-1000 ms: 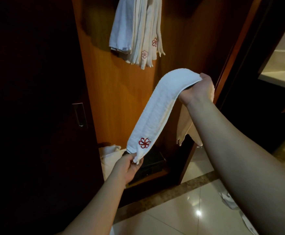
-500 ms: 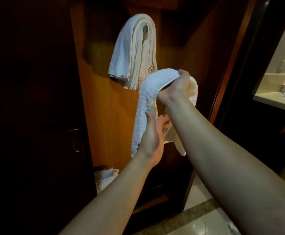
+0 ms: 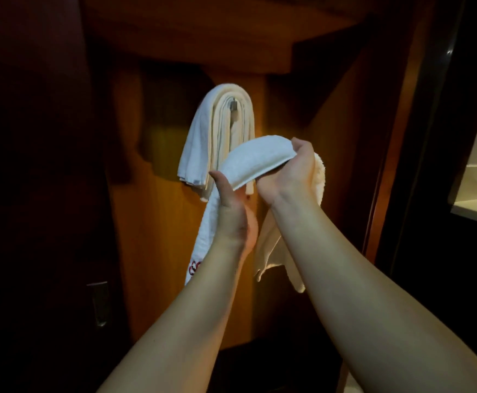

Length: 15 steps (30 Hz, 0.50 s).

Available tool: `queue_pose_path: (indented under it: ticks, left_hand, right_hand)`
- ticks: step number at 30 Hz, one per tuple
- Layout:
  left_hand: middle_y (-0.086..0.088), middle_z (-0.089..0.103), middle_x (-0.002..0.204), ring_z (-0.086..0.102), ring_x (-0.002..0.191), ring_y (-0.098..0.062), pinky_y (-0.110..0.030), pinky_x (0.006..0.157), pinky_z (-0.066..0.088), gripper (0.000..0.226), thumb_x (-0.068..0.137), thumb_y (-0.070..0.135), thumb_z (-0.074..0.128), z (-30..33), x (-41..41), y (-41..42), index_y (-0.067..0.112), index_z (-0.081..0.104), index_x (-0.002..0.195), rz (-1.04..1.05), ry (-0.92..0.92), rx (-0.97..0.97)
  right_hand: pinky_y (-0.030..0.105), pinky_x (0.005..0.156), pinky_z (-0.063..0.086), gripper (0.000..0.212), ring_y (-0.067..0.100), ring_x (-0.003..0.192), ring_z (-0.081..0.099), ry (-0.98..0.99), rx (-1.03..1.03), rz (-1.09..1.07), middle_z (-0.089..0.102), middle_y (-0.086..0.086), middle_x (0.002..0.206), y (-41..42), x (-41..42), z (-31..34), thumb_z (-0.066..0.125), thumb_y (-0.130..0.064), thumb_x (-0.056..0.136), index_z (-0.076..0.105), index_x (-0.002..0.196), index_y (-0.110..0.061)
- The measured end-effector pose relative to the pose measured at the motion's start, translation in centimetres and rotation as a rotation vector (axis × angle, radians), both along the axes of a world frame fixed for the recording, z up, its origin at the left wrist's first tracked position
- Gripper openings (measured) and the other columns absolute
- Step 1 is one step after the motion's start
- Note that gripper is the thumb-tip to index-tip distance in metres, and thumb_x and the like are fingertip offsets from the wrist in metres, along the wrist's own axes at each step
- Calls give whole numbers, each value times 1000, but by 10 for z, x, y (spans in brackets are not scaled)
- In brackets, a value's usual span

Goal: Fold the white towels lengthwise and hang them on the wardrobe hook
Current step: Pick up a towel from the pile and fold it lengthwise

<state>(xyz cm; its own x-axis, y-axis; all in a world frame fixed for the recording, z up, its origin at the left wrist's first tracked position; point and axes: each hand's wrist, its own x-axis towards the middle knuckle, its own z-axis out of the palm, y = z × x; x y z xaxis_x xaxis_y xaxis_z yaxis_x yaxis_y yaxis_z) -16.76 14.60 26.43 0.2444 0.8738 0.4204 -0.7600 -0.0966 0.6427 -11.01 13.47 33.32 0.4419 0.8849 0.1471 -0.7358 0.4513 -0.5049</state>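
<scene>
The wardrobe (image 3: 160,251) fills the view. On its hook (image 3: 233,104), at 12 o'clock, hung towels (image 3: 217,131) already make a thick pile, so another may slide off. At the centre the folded towel (image 3: 255,163) bends over the right hand (image 3: 291,177), which grips it; the left hand (image 3: 233,211) holds the hanging side. The loose ends may unfold if one grip slips.
</scene>
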Motion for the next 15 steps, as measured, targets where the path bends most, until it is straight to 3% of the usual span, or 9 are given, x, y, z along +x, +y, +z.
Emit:
queue_pose_path:
  ticks: [3, 5, 7, 10, 13, 15]
  left_hand:
    - [-3, 69, 129, 62, 123, -17, -39, 114, 40, 62, 96, 64, 47, 15, 4, 24, 21, 56, 140, 168, -68, -135]
    - [-7, 72, 123, 68, 115, -21, -42, 106, 50, 53, 98, 54, 54, 27, 6, 37, 18, 59, 136, 181, -37, -135]
    - [-10, 74, 116, 72, 105, -22, -37, 88, 60, 43, 99, 45, 54, 38, 10, 48, 16, 61, 131, 212, 36, -89]
    - [-7, 78, 96, 76, 86, -17, -26, 60, 59, 30, 99, 41, 55, 55, 8, 66, 20, 62, 119, 275, 130, -41]
    - [-3, 78, 83, 76, 78, -14, -25, 55, 57, 30, 97, 43, 55, 78, -2, 86, 18, 63, 112, 354, 235, 7]
    - [-3, 79, 86, 76, 83, -15, -30, 69, 58, 32, 95, 42, 56, 96, -9, 101, 16, 66, 111, 401, 296, 39]
  right_hand:
    - [36, 70, 60, 38, 28, 99, 70, -99, -2, -32, 75, 12, 97, 16, 34, -2, 55, -38, 93, 62, 118, -10]
    - [35, 60, 60, 38, 26, 95, 73, -145, -70, -87, 78, 9, 91, 27, 55, -2, 59, -41, 91, 63, 118, -14]
    - [29, 49, 56, 30, 21, 79, 76, -212, -108, -132, 76, 2, 74, 37, 76, 1, 61, -42, 91, 64, 109, -17]
    - [19, 43, 52, 24, 7, 61, 73, -389, -130, -198, 73, -8, 64, 52, 105, 8, 59, -47, 94, 62, 102, -25]
    - [19, 58, 50, 29, 8, 77, 72, -663, -178, -245, 74, -4, 84, 69, 123, 24, 51, -56, 96, 59, 102, -29]
    - [27, 79, 43, 39, 15, 101, 63, -836, -202, -288, 68, 1, 109, 84, 131, 37, 45, -62, 95, 59, 110, -29]
